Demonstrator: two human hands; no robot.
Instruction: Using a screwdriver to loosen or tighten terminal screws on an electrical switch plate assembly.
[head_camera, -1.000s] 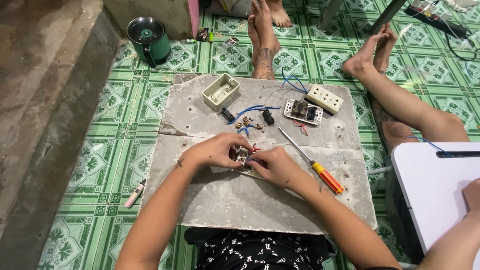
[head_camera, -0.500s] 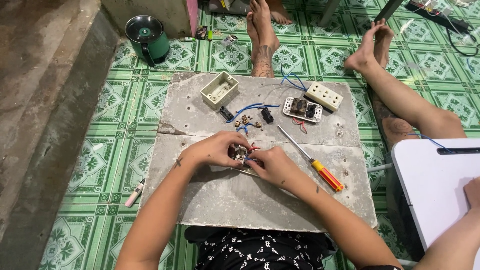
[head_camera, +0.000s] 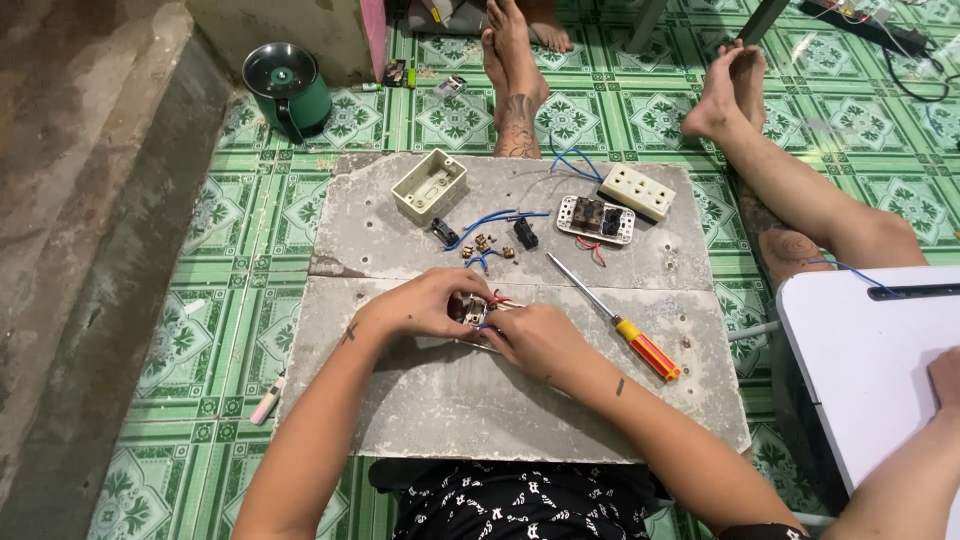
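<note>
Both my hands meet over a small electrical switch part (head_camera: 473, 309) with red and blue wires, at the middle of a grey concrete slab (head_camera: 420, 400). My left hand (head_camera: 420, 305) grips the part from the left. My right hand (head_camera: 535, 340) pinches it from the right. Most of the part is hidden by my fingers. A screwdriver (head_camera: 615, 318) with a yellow and red handle lies just right of my right hand.
Farther back on the slab lie a cream mounting box (head_camera: 429, 185), blue wires (head_camera: 480, 222), small brass parts (head_camera: 483, 243), a switch module (head_camera: 595, 219) and a cream faceplate (head_camera: 637, 191). Other people's bare feet (head_camera: 517, 70) and legs (head_camera: 800, 190) border the slab. A green pot (head_camera: 287, 88) stands at back left; a white board (head_camera: 870, 360) at right.
Both hands stay on the small part with only slight finger shifts. Nothing on the slab has moved.
</note>
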